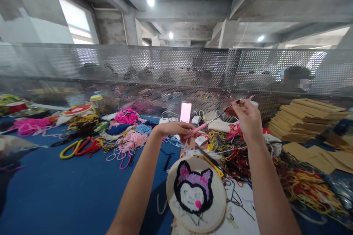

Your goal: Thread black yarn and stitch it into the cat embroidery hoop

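Left hand (pixel 176 129), centre of frame: grip narrow, fingers wrapped over the handle of a pink-handled punch needle (pixel 199 129), its slim metal shaft pointing up and right. Right hand (pixel 249 119), right of centre and higher: thumb and fingertips pinched close together by the far end of the shaft, at a dark strand (pixel 228 107); cannot tell whether they hold the strand alone or the needle tip too. Held up in the air between 2 hands, the tool is probably so placed to keep the fine end in plain sight, the left grip steadying the handle and the right left to the delicate work. Embroidery hoop (pixel 225 200) lies face up at lower centre, touched by neither hand; its stitched figure (pixel 191 194) shows purple, black and pink yarn around a pale face. Central position likely keeps it within reach of both arms. Snips with a yellow end (pixel 220 172) lie along the hoop's upper right edge, presumably for handy cutting. Phone (pixel 185 113) stands upright behind the hands, screen toward the wearer, perhaps for viewing. Tangled yarn (pixel 239 150) covers the bench (pixel 82 191) at right; kraft envelopes (pixel 300 121) are stacked beyond.
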Available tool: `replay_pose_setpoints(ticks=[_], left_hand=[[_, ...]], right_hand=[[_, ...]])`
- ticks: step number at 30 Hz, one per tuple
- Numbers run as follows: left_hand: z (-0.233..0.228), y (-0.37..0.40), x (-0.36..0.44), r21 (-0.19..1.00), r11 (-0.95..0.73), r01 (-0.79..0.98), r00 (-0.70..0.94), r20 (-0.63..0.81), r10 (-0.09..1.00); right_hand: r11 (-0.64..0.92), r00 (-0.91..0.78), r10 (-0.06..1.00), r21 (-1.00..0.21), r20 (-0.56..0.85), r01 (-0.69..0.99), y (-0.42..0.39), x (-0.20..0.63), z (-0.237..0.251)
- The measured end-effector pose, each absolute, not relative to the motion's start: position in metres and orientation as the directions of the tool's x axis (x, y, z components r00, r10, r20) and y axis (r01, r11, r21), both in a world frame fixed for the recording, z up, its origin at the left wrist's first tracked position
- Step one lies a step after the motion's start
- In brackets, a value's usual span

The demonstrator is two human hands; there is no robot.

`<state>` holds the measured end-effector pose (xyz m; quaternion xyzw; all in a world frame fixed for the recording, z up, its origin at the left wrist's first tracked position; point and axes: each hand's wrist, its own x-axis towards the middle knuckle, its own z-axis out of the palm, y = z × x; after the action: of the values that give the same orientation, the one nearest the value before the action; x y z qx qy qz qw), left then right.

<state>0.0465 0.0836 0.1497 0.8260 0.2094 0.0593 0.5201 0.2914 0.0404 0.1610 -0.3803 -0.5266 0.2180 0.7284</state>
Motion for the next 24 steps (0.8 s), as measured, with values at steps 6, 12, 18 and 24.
replay_pose_setpoints(ticks=[6, 12, 18, 24], left_hand=[[0.1502, 0.0826, 0.0472, 0.882, -0.372, 0.288, 0.906, -0.126, 0.403], [0.1526, 0.0804, 0.0470, 0.881, -0.372, 0.291, 0.906, -0.129, 0.404], [0.1501, 0.0836, 0.0455, 0.883, -0.378, 0.278, 0.909, -0.114, 0.401], [0.1485, 0.0853, 0.0452, 0.886, -0.365, 0.287, 0.904, -0.123, 0.410]], right_hand=[[0.602, 0.339, 0.730, -0.793, 0.594, 0.092, 0.0405, 0.2911, 0.1606], [0.585, 0.337, 0.740, -0.804, 0.583, 0.105, 0.0401, 0.2915, 0.1614], [0.585, 0.326, 0.741, -0.803, 0.587, 0.113, 0.0398, 0.2918, 0.1613], [0.586, 0.336, 0.739, -0.803, 0.584, 0.107, 0.0384, 0.2914, 0.1617]])
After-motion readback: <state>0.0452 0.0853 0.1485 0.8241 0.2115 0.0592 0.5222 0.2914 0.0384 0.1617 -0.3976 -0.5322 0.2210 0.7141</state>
